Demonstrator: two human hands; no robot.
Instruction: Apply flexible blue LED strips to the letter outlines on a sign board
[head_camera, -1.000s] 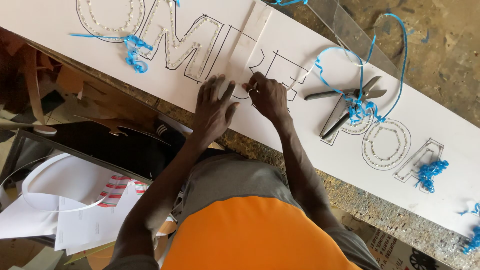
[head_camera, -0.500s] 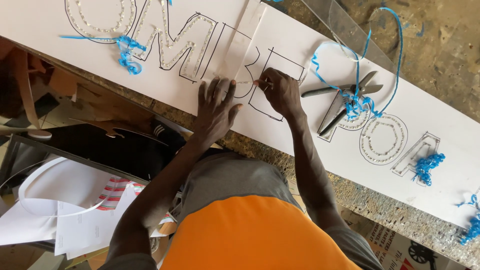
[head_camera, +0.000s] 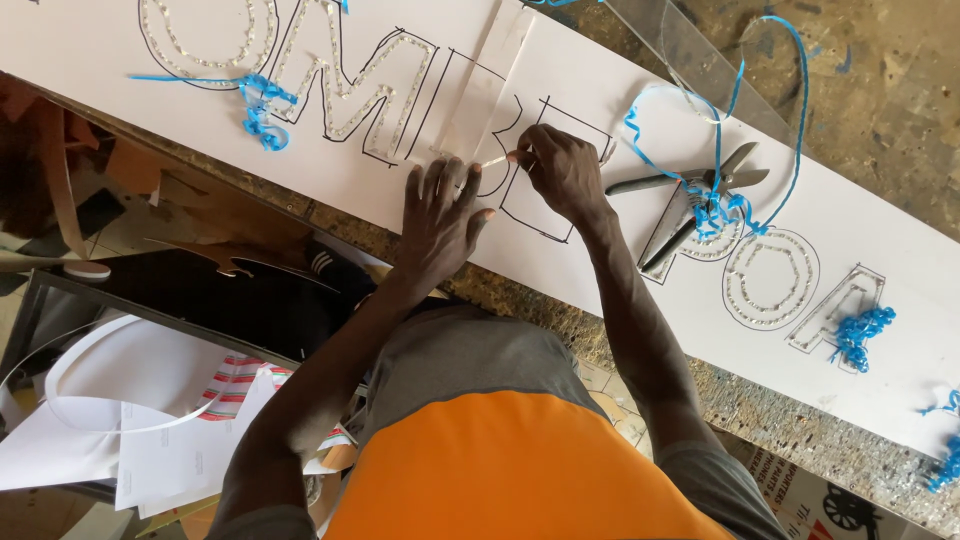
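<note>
Your left hand (head_camera: 437, 215) presses flat on the long white outlined-letter board (head_camera: 600, 80); your right hand (head_camera: 562, 170) pinches a small pale strip (head_camera: 495, 160), its end hidden; the board's ends are cut off.

White signboard (head_camera: 600, 80), black outlined letters; several letters filled with rows of small clear-white beads. Bright blue cord (head_camera: 262, 105) in tangles and loops across it. Metal snips (head_camera: 690, 195), grey-silver. Worktop (head_camera: 880, 90) mottled brown-grey, blue flecks. Shirt (head_camera: 510, 470) orange below, grey at the shoulders. White paper sheets (head_camera: 90, 440); cloth (head_camera: 235, 380) striped red, white, green. Thin pale stick (head_camera: 493, 161) at the fingertips.
</note>
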